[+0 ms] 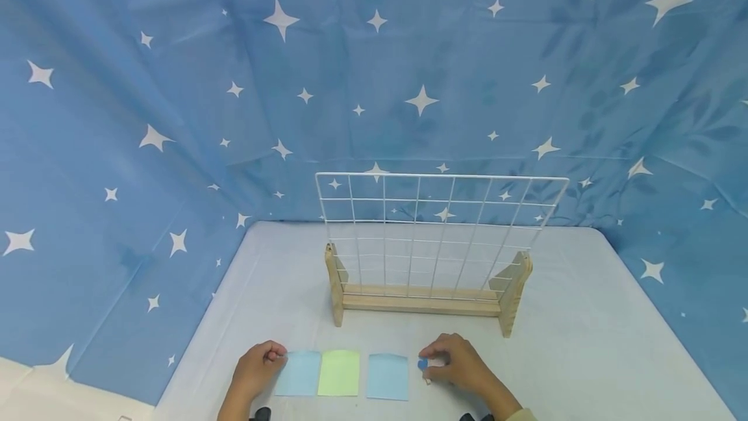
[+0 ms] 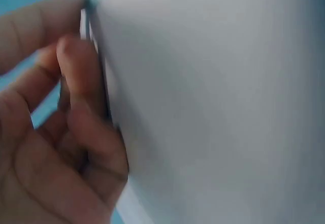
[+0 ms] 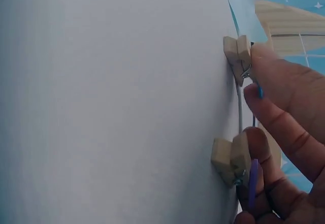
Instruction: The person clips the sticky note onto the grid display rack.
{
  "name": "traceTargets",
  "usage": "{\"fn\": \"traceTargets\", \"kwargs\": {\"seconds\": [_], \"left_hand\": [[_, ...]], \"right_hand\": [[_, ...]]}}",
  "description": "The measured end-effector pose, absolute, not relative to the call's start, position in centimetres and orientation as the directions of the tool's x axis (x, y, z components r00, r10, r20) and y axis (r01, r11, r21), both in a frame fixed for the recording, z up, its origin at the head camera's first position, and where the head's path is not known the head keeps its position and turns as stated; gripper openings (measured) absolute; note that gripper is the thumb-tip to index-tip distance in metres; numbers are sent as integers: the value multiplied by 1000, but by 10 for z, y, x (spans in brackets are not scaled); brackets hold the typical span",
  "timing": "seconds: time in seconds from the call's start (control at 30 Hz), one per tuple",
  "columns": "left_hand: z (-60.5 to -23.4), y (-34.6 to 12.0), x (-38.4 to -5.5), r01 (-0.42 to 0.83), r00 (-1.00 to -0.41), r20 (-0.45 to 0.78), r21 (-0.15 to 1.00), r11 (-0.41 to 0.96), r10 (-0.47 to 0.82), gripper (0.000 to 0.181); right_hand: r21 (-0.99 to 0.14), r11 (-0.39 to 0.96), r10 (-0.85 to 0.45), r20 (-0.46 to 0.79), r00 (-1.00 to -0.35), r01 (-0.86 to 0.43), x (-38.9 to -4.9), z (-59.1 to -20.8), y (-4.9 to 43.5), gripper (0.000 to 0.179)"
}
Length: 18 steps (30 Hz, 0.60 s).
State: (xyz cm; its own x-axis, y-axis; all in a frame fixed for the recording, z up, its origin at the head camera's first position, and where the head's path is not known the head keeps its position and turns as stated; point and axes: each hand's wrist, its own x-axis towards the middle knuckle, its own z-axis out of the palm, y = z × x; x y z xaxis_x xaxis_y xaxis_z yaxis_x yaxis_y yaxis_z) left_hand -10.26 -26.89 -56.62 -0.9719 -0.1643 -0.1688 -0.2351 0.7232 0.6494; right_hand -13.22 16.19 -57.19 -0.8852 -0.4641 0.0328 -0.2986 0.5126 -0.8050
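Note:
My left hand [image 1: 257, 369] rests on the white table at the left edge of a blue sticky note [image 1: 298, 373], fingers loosely bent; in the left wrist view its index fingertip [image 2: 81, 1] reaches the tabletop. My right hand [image 1: 458, 366] pinches a small wooden clothespin [image 3: 236, 56] with a blue piece on it, between thumb and finger. A second wooden clothespin [image 3: 231, 160], with a purple piece, shows by the lower fingers in the right wrist view; in the head view the hand hides it. Right of the first note lie a yellow-green note [image 1: 339, 373] and another blue note [image 1: 387, 377].
Behind the notes stands a white wire grid [image 1: 415, 232] leaning back in a wooden stand [image 1: 421, 304]. A blue curtain with white stars [image 1: 374, 83] surrounds the white table [image 1: 584, 343] at the back and sides.

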Motion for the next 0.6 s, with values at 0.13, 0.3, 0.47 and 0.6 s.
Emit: {"fn": "traceTargets", "kwargs": {"seconds": [0.13, 0.3, 0.47, 0.6], "left_hand": [[-562, -272, -101, -236, -971, -183, 665, 709, -152, 5], [-555, -279, -97, -251, -967, -209, 663, 705, -147, 5], [-552, -285, -93, -245, -969, -201, 672, 699, -146, 5], [-552, -291, -90, -218, -976, -171, 705, 674, -137, 5]], "right_hand": [[-794, 535, -448, 25, -894, -290, -132, -572, 163, 18], [-823, 523, -444, -39, -895, -224, -133, -568, 169, 14], [-882, 424, -484, -31, -875, -204, -137, -564, 177, 10], [-918, 355, -480, -16, -877, -178, -139, -560, 179, 9]]}}
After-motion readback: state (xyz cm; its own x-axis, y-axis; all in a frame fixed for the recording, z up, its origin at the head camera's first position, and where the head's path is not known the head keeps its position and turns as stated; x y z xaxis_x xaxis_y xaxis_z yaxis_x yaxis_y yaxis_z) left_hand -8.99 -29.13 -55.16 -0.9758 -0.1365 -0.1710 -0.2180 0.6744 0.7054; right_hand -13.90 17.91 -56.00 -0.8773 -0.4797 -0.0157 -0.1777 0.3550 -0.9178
